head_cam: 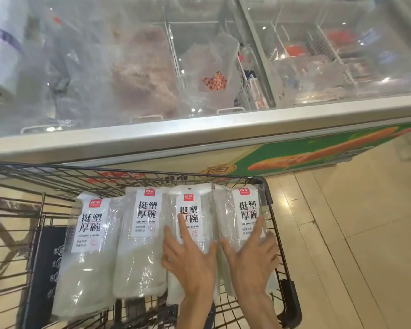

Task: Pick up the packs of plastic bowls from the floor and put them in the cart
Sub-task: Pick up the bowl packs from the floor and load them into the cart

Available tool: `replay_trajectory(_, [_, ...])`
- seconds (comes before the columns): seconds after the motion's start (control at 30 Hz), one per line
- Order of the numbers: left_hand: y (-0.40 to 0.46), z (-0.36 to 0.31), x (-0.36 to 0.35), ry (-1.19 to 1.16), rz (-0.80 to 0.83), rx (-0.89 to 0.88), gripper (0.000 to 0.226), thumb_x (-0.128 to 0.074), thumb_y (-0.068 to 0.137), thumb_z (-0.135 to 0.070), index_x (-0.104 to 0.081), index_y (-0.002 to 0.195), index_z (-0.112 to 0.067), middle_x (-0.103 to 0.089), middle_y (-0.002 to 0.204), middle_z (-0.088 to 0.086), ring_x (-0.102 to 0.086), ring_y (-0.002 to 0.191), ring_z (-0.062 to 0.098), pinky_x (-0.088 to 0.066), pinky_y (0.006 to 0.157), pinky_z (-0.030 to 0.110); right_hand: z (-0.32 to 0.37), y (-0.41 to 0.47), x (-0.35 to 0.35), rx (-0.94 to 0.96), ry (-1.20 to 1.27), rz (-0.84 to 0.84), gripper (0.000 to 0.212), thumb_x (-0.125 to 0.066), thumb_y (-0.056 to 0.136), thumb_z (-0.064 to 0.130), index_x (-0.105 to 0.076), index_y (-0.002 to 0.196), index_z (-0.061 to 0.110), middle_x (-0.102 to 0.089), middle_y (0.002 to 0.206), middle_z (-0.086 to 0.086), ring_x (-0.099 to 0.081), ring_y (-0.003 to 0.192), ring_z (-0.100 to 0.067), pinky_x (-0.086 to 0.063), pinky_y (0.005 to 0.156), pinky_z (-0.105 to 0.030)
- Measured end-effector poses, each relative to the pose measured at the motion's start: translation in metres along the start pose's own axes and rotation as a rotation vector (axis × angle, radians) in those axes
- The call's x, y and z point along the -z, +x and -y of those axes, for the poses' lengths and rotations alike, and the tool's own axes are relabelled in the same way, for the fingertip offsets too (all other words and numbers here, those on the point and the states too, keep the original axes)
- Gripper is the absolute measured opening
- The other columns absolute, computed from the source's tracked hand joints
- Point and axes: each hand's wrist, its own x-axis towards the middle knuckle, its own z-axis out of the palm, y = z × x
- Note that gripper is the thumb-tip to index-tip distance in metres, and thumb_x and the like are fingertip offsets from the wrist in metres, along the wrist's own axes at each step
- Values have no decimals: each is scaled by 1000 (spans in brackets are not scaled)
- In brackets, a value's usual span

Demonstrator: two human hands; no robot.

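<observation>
Several clear packs of plastic bowls with white labels lie side by side in the black wire cart [274, 224]. The leftmost pack [86, 252] and the one beside it [140, 245] lie untouched. My left hand [190, 262] rests flat with fingers spread on the third pack [192, 205]. My right hand [252, 255] lies flat, fingers spread, on the rightmost pack [243, 207] against the cart's right wall. Neither hand grips anything.
A chest freezer [199, 129] with sliding glass lids stands right behind the cart, with bagged frozen goods inside. A roll of plastic bags [3, 43] sits at top left. Beige tiled floor [354, 233] lies to the right of the cart.
</observation>
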Motion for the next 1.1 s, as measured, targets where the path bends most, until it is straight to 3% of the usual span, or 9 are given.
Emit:
replay_trajectory(0.2, [4,9,0,-48,0,-17,111,-66,79,-73,-4,164,-35,-4,168,16,-20,149,38,-26,115,62,6,9,-1,25,-22,29,132,-58,67,88,7,161,22,-34,148,-27,-39,131,-40,-41,102,-54])
replay_trajectory(0.33, [-1,8,20,-84,86,-58,101,-48,87,-77,6,162,-39,9,170,8,-8,154,32,-20,122,55,-2,9,16,88,8,138,123,-40,73,92,17,159,25,-19,158,-25,-28,142,-40,-33,112,-54])
replay_trajectory(0.47, [-9,15,67,42,90,-186,83,-42,96,-68,-5,163,-34,3,171,3,1,157,25,-14,128,46,-10,6,60,193,-7,194,100,-42,83,82,-10,160,26,-25,160,-18,-27,146,-34,-34,115,-51])
replay_trajectory(0.53, [-15,14,104,75,79,-245,75,-40,100,-64,-14,163,-33,-6,171,1,-1,158,23,-12,128,44,-12,3,92,316,9,217,84,-46,89,75,-31,154,25,-38,156,-12,-34,142,-30,-37,113,-48])
replay_trajectory(0.67, [-28,12,190,66,18,-276,67,-43,101,-60,-26,160,-34,-22,168,-4,-14,155,19,-15,127,42,0,-12,161,580,56,266,63,-53,94,62,-51,145,24,-57,142,-3,-53,129,-22,-46,103,-40])
replay_trajectory(0.77, [-49,16,254,74,-70,-317,65,-46,99,-62,-35,157,-34,-33,164,-7,-24,153,16,-21,126,44,19,-34,211,712,165,327,57,-58,93,61,-57,139,27,-65,133,3,-60,121,-18,-50,98,-39])
replay_trajectory(0.9, [-75,27,323,108,-182,-342,61,-47,98,-62,-43,151,-32,-44,154,-9,-34,146,12,-30,122,44,53,-68,263,848,179,307,58,-59,93,60,-58,138,24,-64,135,3,-58,125,-18,-49,100,-38])
replay_trajectory(1.07, [-118,77,435,102,-379,-282,63,-40,98,-68,-41,152,-36,-44,153,-14,-36,144,10,-32,120,43,133,-163,330,1167,152,265,60,-54,90,68,-57,136,29,-65,132,7,-62,118,-14,-53,95,-37])
replay_trajectory(1.1, [-117,74,435,102,-367,-275,65,-39,97,-68,-40,153,-36,-43,155,-14,-35,145,10,-31,121,43,131,-164,334,1153,167,258,65,-50,87,74,-58,132,29,-66,128,7,-62,116,-14,-53,94,-37])
